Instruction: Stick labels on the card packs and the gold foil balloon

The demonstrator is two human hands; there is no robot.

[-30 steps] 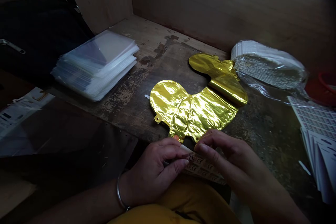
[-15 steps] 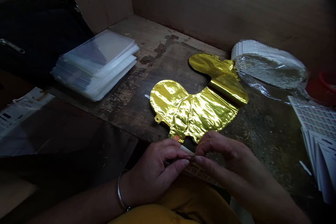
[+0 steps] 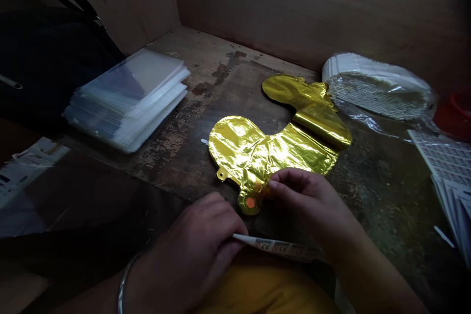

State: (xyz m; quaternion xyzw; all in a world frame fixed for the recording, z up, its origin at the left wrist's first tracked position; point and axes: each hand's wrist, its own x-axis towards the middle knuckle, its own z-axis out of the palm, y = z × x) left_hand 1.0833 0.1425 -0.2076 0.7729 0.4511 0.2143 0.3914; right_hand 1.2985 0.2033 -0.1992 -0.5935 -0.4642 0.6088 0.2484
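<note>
A shiny gold foil balloon [image 3: 235, 144], flat and curved, lies on the worn table with a round orange spot on its near tab. My left hand [image 3: 206, 235], with a metal bangle at its wrist, is closed around one end of a sticker sheet [image 3: 274, 246] printed with CE marks. Thumb and forefinger of my right hand [image 3: 309, 196] are pinched at the balloon's near edge, beside the tab. A small see-through sticker [image 3: 259, 186] appears at those fingertips, against the foil; its outline is faint.
At the left stands a stack of clear plastic sleeves [image 3: 128, 103], with a dark bag [image 3: 44, 59] behind it. A plastic-wrapped white bundle [image 3: 379, 88], a red container [image 3: 454, 115] and printed sheets [image 3: 441, 162] sit at the right. Wooden panels [image 3: 294, 10] close off the back.
My right hand has moved from the sticker sheet up to the balloon's near edge. My left hand has shifted left and down, still holding the sheet. The view has tilted slightly.
</note>
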